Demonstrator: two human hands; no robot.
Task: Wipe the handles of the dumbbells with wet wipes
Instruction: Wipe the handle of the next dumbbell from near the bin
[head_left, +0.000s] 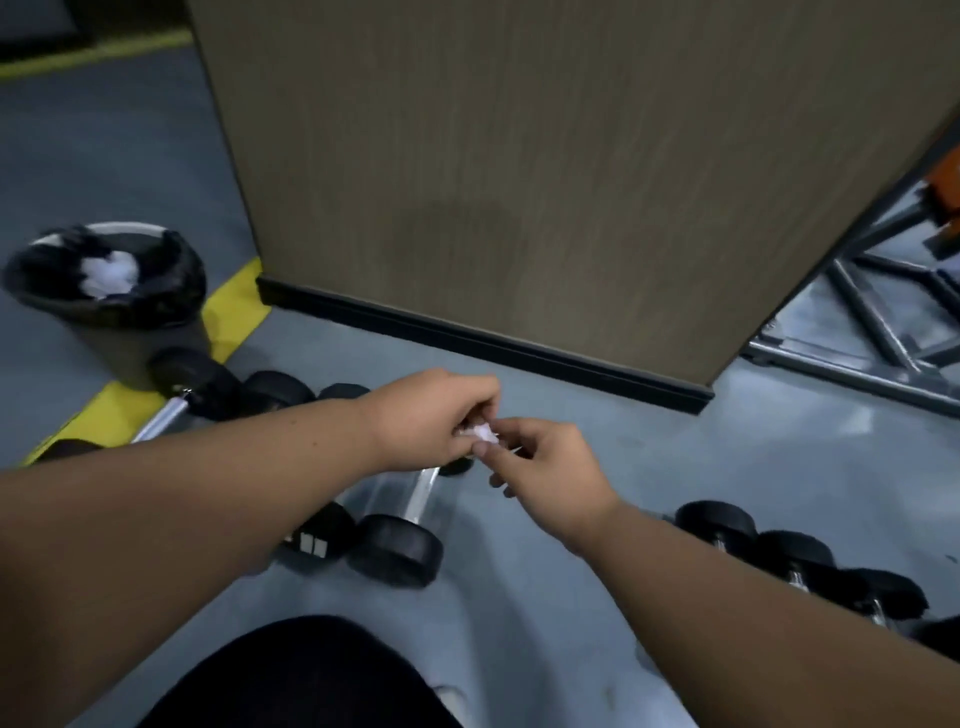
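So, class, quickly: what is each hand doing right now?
Left hand: pinching the small crumpled white wet wipe.
Right hand: pinching the same wipe.

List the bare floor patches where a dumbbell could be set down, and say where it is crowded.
Free: grey floor between the black skirting, the metal frame and the right-hand dumbbells. Crowded: beside the bin, where more dumbbells cluster, and beneath both hands.

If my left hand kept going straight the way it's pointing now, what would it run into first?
Almost at once the right hand: the left hand points rightward, and both pinch the same white wipe. Depth beyond that is unclear.
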